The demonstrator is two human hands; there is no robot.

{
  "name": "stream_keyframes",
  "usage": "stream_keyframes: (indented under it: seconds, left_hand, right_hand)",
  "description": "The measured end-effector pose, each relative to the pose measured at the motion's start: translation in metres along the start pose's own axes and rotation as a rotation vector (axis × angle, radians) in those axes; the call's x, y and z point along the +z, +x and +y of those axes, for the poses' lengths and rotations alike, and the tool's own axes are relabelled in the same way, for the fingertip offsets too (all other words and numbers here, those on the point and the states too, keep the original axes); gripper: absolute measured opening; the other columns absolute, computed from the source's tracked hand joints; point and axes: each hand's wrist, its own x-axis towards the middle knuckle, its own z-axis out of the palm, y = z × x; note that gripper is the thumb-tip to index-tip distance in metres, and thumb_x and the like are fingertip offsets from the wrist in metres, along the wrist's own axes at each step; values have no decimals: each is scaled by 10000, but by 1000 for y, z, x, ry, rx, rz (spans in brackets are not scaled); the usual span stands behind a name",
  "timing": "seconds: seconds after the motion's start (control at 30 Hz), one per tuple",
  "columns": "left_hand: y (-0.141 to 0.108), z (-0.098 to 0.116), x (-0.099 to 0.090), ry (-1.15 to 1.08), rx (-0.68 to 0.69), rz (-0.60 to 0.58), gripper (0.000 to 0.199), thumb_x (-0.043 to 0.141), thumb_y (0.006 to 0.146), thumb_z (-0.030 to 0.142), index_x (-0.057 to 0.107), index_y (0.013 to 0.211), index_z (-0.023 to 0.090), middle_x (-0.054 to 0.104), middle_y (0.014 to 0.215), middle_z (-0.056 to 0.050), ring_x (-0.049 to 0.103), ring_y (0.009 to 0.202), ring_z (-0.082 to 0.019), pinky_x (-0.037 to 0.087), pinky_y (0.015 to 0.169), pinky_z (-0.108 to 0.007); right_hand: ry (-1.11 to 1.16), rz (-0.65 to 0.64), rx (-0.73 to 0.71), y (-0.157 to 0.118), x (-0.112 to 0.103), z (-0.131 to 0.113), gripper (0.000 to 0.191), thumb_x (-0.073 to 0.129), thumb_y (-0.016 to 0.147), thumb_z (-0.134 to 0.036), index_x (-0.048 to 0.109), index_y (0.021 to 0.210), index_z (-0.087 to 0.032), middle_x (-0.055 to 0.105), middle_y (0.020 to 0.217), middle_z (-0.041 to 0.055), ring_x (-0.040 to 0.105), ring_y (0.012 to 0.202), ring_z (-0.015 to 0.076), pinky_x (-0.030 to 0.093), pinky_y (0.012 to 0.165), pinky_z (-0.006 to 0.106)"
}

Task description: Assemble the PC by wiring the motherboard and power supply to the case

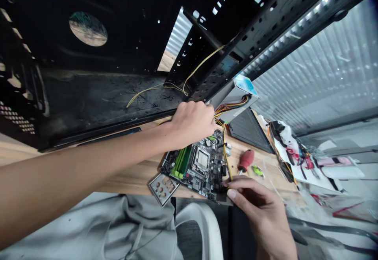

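In the head view, the right hand (260,209) has its fingers (236,193) clamped on a corner of the black motherboard (197,165), which lies on the pale wooden tabletop (132,177). Holding it by the edge keeps skin off the components. The left hand (191,124) sits at the multicoloured cable bundle (230,108) from a silver power supply (236,98); its fingers curl together, but whether they grip the wires cannot be told. Above looms a scuffed, perforated black steel computer case (97,102). A stamped metal I/O shield (163,189) and a red-handled screwdriver (246,159) lie just beside the board.
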Motion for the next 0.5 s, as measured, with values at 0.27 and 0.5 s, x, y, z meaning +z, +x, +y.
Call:
stream_keyframes:
  seconds: [0.27, 0.5]
  left_hand:
    - [-1, -2, 3, 1, 19, 39, 333, 519, 927, 322, 789, 1048, 169, 766, 841, -159, 697, 778, -292, 360, 647, -378]
    - [-1, -1, 4, -5, 31, 54, 339, 506, 936, 326, 787, 1025, 161, 765, 854, -169, 698, 793, -293, 358, 652, -378]
  right_hand:
    - [-48, 275, 15, -5, 21, -3, 218, 932, 756, -356, 805, 856, -212, 764, 827, 56, 718, 739, 198, 622, 677, 273]
    - [-55, 335, -88, -10, 34, -4, 180, 920, 762, -321, 790, 816, -208, 753, 791, 48, 704, 704, 194, 608, 649, 276]
